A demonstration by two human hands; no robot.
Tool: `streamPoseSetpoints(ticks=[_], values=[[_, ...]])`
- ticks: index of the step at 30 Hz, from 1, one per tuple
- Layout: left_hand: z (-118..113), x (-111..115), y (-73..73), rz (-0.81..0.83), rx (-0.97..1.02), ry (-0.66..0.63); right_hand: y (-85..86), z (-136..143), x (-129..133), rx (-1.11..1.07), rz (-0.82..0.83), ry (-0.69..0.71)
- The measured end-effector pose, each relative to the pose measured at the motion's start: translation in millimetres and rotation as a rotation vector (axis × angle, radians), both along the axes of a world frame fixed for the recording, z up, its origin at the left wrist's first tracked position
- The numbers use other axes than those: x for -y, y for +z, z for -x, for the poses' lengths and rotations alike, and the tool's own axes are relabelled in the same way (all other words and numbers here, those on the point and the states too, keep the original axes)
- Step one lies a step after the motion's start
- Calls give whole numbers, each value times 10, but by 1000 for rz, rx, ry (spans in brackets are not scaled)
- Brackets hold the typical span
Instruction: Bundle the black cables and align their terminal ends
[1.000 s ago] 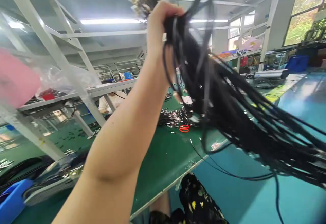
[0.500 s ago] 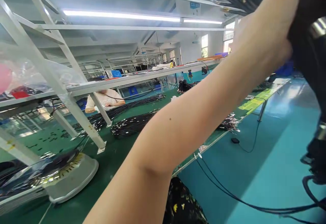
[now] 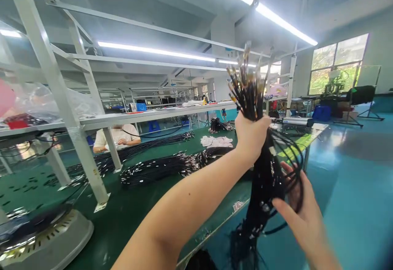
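My left hand is closed around a thick bundle of black cables, just below its upper ends. Metal-tipped ends fan out above that fist, and the rest of the bundle hangs down past the table's front edge. Lower down on the right, my right hand curls loosely round the side of the same bundle. Loops of cable pass across its fingers, and its thumb lies against the hanging cables. The lowest part of the bundle is blurred.
More black cable bundles lie on the green table. White cloth-like items are behind them. A white-framed shelf runs above the table. A grey housing stands front left. Another person sits across the table.
The cable bundle and my left hand have come from the upper right edge into the middle right of the view. My right hand now shows at the bundle. The view has turned right.
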State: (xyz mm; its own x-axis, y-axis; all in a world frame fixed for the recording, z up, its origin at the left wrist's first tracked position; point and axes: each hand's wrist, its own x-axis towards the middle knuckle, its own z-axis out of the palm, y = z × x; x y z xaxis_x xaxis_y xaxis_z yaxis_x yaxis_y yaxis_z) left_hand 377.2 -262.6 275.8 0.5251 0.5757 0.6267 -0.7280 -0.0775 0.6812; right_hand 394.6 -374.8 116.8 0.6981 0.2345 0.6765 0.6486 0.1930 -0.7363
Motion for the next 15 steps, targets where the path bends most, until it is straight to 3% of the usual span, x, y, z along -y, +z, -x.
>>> streamPoseSetpoints(ticks=[2, 4, 5, 7, 11, 15], values=[[18, -150, -163, -14, 3, 46, 127, -36, -302, -25, -52, -83], [55, -279, -311, 22, -29, 39, 205, -95, -536, 9, 43, -150], [74, -329, -374, 74, -76, 7, 217, -123, -632, 30, 119, -115], [110, -402, -473, 152, -159, -38, 184, -152, -797, 11, 227, 113], [161, -528, -579, 138, -283, -152, -44, -80, -1035, -300, 184, 597], [205, -838, -741, 2, -432, -391, -156, -124, -1123, -473, 107, 746]])
